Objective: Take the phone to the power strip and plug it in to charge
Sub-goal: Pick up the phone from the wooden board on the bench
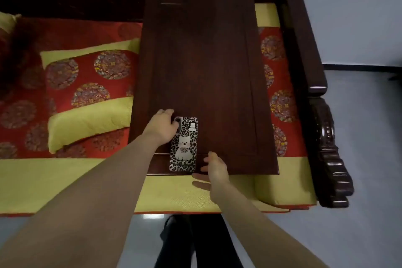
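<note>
Centrally, a dark wooden table (202,67) stands on a sofa (304,50) covered in red and yellow-green cushioning. The phone (184,144), face down in a leopard-print case bearing a white dog figure, lies flat near the table's front edge, toward its front-left corner, with its lower end just short of that edge. The left hand (160,126) rests on the table beside the phone's upper left side; its fingers (168,112) curl toward the top corner by the camera lens and touch the case there, though a closed grip on the phone cannot be confirmed. The right hand (214,168) hovers at the table's front edge, just right of the phone's lower end, fingers spread apart and holding nothing. A red and yellow-green pillow (87,93) lies on the seat to the left of the table. Grey floor (359,159) shows at right and below.
</note>
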Motion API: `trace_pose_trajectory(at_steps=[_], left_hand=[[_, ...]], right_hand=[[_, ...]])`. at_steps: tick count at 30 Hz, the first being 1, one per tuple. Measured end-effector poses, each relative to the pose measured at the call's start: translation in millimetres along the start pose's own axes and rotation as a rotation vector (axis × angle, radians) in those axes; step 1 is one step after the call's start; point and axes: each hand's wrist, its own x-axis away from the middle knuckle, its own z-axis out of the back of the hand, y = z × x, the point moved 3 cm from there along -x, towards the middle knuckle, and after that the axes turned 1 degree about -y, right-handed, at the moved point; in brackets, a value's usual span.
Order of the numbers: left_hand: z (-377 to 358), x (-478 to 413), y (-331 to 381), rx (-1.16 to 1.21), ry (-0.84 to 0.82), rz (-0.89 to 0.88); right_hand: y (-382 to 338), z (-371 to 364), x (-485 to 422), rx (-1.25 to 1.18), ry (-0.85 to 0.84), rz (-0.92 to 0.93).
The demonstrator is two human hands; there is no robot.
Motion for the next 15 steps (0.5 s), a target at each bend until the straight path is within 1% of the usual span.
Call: trace_pose_trajectory(at_steps=[3, 5, 9, 13, 15], left_hand=[[7, -20, 4, -0.009, -0.04, -0.032], [9, -30, 8, -0.032, -0.112, -0.026], [14, -43, 15, -0.035, -0.222, 0.055], [15, -52, 17, -0.151, -0.277, 0.106], [15, -54, 17, -0.146, -0.293, 0.126]], right_hand=[[-2, -4, -8, -0.094, 0.011, -0.068], [0, -6, -10, -0.18, 0.003, -0.096], [-5, -10, -12, -0.352, 0.059, -0.142], [-9, -12, -15, -0.426, 0.09, -0.154], [-10, -14, -16, -0.436, 0.115, -0.158]])
